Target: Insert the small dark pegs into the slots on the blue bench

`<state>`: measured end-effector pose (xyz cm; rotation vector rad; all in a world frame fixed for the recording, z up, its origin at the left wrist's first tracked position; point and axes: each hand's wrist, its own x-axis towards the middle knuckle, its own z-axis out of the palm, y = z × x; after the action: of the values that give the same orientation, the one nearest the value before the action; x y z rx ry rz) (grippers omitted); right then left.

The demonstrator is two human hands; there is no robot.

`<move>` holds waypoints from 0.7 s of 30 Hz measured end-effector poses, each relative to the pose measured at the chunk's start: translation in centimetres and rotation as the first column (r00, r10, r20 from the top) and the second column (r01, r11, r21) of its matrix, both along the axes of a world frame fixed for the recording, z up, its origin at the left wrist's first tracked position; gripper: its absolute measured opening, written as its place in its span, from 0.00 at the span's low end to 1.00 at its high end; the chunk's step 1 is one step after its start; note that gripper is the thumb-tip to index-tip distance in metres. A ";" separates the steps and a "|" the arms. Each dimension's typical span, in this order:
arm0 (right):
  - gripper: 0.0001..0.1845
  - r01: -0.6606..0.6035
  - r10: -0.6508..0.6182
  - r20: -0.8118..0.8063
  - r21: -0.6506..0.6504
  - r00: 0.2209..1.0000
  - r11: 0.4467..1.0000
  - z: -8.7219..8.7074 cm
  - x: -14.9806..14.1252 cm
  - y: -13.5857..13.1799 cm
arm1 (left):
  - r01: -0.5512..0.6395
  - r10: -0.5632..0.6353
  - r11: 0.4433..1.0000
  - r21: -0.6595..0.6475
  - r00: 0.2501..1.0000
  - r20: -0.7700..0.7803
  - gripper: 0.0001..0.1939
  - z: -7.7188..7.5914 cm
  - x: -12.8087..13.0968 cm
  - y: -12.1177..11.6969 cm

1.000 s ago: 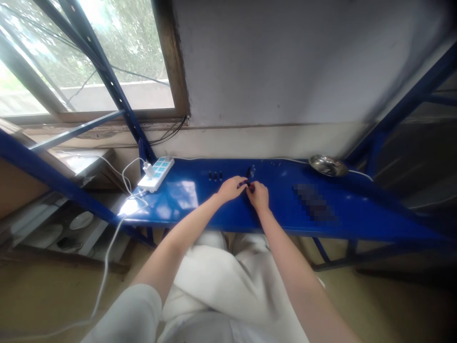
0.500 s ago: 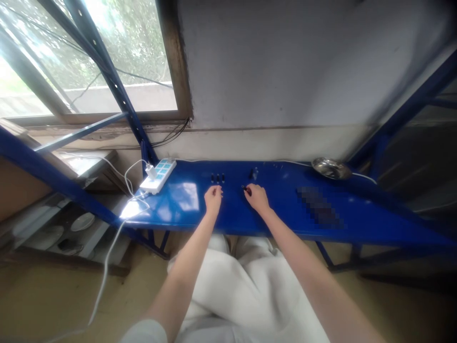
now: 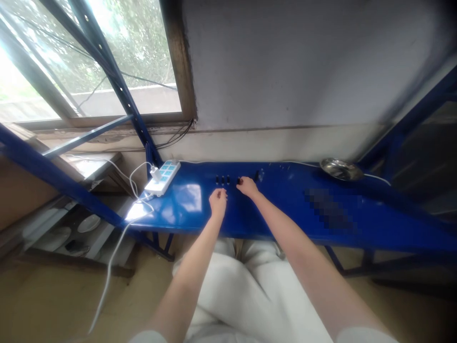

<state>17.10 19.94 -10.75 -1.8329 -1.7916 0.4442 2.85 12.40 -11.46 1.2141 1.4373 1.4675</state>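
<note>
Three small dark cylindrical pieces (image 3: pixel 223 180) stand in a short row on the blue table (image 3: pixel 271 214). My right hand (image 3: pixel 247 186) is closed around a small black piece (image 3: pixel 239 181), just right of that row. Below the row, my left hand (image 3: pixel 217 200) is curled with its fingers together; whatever may be in it is too small to name. Behind my right hand lie another dark piece (image 3: pixel 256 175) and some small clear pieces (image 3: pixel 262 175).
A white power strip (image 3: pixel 163 177) with a plug and white cable sits at the table's left end. A shiny metal bowl (image 3: pixel 341 169) stands at the back right. A blurred dark patch (image 3: pixel 328 208) lies right of my arm. Tiny bits (image 3: pixel 282 166) lie near the back edge.
My hands, together at first, have separated; the left moved left and down. My right hand has since carried the small black piece up and left, beside the row. The view has shifted slightly.
</note>
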 end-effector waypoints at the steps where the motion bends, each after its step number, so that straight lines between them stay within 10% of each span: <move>1: 0.03 0.001 -0.001 0.024 -0.014 1.000 1.000 0.1 -0.3 0.3 | 0.001 -0.001 1.000 0.005 1.000 0.004 0.11 0.0 0.0 0.0; 21: 0.11 0.017 -0.005 0.072 -0.168 0.997 0.986 0.9 -2.2 1.0 | -0.004 0.003 1.000 0.020 0.998 0.066 0.10 -0.1 -0.1 0.1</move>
<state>14.89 20.94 -9.84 -1.9954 -1.8393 0.5467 2.78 12.48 -11.53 1.1654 1.3845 1.5140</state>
